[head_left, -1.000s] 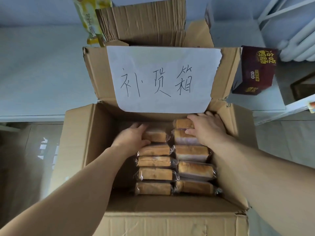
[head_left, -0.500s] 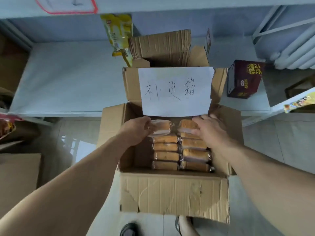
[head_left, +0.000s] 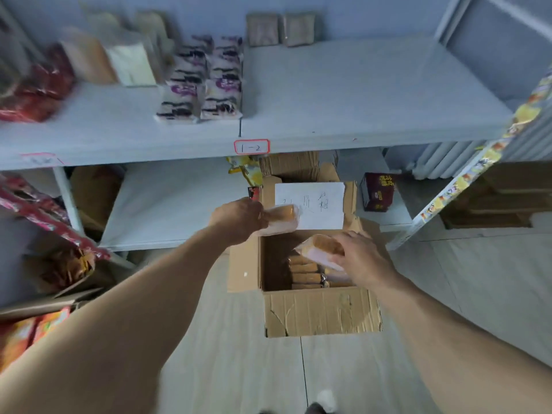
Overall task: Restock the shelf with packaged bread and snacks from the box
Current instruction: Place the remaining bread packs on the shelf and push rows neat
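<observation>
The left hand (head_left: 239, 218) and right hand (head_left: 363, 258) each clamp fingers on a wrapped bread pack (head_left: 280, 222) above the open cardboard box (head_left: 322, 312) — purple-labelled packets (head_left: 206, 85) occupy the shelf (head_left: 358, 94) above, its right half bare.

Head-worn view, steeply down over box (head_left: 321, 312).

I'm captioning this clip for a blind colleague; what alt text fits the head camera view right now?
Each hand holds one wrapped bread pack above an open cardboard box on the floor: the left hand grips one pack, the right hand another. More packs remain in the box. Behind it, a pale shelf labelled 1-2 is largely bare on its right side.
</observation>
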